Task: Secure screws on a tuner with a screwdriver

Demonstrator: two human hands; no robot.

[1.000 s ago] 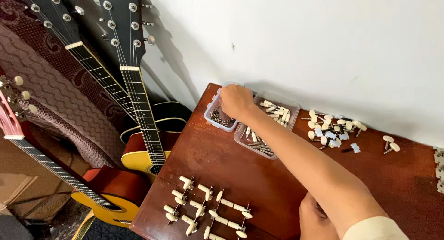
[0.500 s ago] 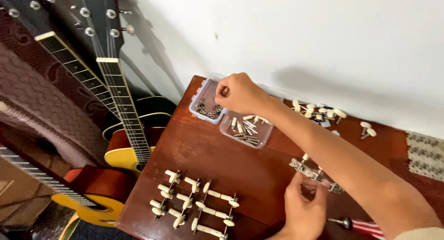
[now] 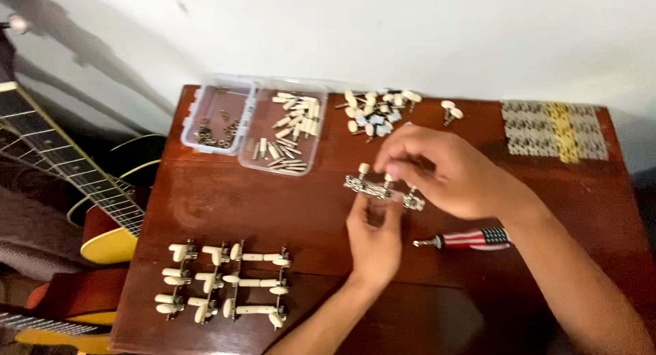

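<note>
My left hand (image 3: 374, 237) holds a metal guitar tuner strip (image 3: 383, 187) with cream knobs from below, over the middle of the brown wooden table (image 3: 205, 205). My right hand (image 3: 447, 170) comes in from the right, and its fingertips pinch at the strip's right part. Whether something small sits between those fingertips is too blurred to tell. A screwdriver (image 3: 468, 239) with a striped red, white and blue handle lies on the table just below my right hand.
Several finished tuner strips (image 3: 222, 281) lie at the front left. Two clear plastic boxes hold small screws (image 3: 217, 120) and cream pegs (image 3: 288, 135). Loose pegs (image 3: 376, 111) and a patterned metal sheet (image 3: 553, 129) lie at the back. Guitars (image 3: 75, 191) lean at the left.
My right hand has left the screw box at the back left and come to the tuner strip. My left hand has lifted the strip to the table's middle. The view swung right.
</note>
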